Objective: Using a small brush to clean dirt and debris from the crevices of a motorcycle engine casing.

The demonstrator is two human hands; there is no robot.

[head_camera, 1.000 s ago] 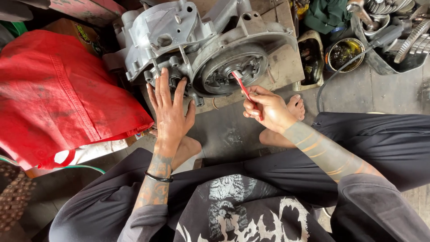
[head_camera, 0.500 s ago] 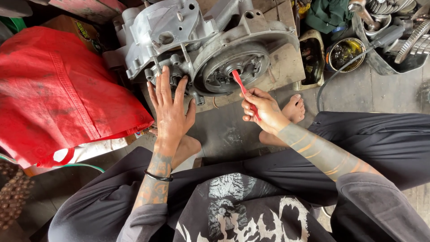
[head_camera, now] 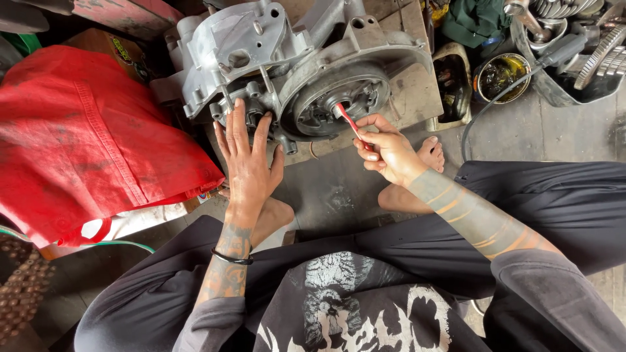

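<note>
The right hand (head_camera: pixel 390 151) has its grip closed on a thin red-handled tool (head_camera: pixel 355 128), pinched between thumb and fingers near the handle's lower end. From that grip the tool slants up and to the left, and its tip meets the centre of the round opening of the engine case (head_camera: pixel 287 62). The left hand (head_camera: pixel 248 166) is open, fingers spread and straight, holding nothing; its fingertips press flat against the lower edge of the case, just left of the round opening.

The engine case is a bare grey cast-metal housing, dull and smudged with grime, lying tilted on the floor directly above both hands. Its right half carries a wide circular recess with a darker ring and a small hub in the middle, where the tool's tip sits. Its left half is a blockier part with bolt bosses, small holes and a short stud or two standing out near the left hand's fingertips. A tubular neck rises at the top.

Left of the open hand lies a large red cloth bag (head_camera: pixel 85 140), crumpled and stained. Below the right grip a bare foot (head_camera: pixel 417 176) rests on the floor, and the person's dark trousers fill the lower part of the view. Well to the right of the grip stand a round tin (head_camera: pixel 501 75) with yellowish oily content and a dark tray of gears (head_camera: pixel 574 45); a grey cable (head_camera: pixel 482 117) curves past them.
</note>
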